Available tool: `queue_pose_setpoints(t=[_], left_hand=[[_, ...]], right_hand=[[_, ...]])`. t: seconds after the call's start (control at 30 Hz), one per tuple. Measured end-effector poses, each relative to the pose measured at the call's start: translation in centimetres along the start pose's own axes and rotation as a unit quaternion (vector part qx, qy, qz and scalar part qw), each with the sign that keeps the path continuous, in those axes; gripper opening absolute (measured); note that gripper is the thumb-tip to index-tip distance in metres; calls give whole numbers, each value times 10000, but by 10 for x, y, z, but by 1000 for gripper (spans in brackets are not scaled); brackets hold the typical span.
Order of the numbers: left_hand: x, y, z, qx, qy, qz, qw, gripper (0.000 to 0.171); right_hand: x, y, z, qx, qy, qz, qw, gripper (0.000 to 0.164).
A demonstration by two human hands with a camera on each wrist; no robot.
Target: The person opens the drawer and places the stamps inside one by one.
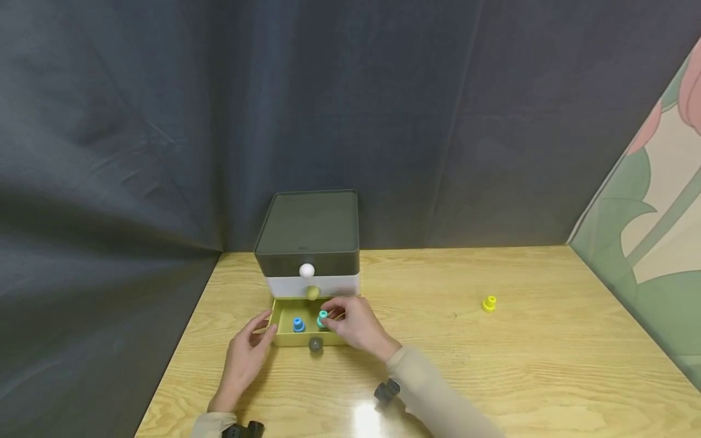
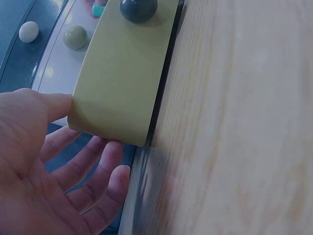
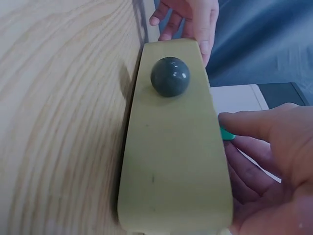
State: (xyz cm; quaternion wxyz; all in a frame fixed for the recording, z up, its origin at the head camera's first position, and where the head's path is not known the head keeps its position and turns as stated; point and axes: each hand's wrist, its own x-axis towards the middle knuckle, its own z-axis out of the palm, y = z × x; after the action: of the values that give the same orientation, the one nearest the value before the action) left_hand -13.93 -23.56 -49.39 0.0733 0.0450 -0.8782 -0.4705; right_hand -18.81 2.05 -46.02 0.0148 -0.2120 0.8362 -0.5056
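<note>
A green drawer point(image 1: 294, 339) with a dark round knob point(image 1: 315, 345) is pulled out at the bottom of a small drawer unit point(image 1: 308, 226). My left hand point(image 1: 246, 356) holds the drawer's front left corner, thumb at its upper edge and fingers along its side. Over the drawer's right part, my right hand point(image 1: 355, 322) pinches a teal stepped plastic piece point(image 1: 322, 317) between thumb and fingers. In the right wrist view, the drawer front mostly hides this teal piece point(image 3: 226, 133). Inside the drawer, left of it, a similar blue piece point(image 1: 298, 325) stands upright.
A yellow piece point(image 1: 489, 303) of the same shape stands on the wooden table point(image 1: 520, 365), far to the right. Above the open drawer are a white drawer with a green knob point(image 1: 313, 292) and a dark one with a white knob point(image 1: 306, 271). Dark curtain point(image 1: 394, 121) hangs behind.
</note>
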Motion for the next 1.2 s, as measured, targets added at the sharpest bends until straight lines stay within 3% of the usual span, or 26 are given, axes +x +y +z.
queue_pose_setpoints(t=[0.53,1.2], left_hand=[[2,-3,2,27,69,-55,10000,47],[3,-2,0,63,26,-95,9999,48]], right_hand=[[18,0,17,-765,-333,299,9961,11],[26,3,27,-621,-175,614,9960,12]])
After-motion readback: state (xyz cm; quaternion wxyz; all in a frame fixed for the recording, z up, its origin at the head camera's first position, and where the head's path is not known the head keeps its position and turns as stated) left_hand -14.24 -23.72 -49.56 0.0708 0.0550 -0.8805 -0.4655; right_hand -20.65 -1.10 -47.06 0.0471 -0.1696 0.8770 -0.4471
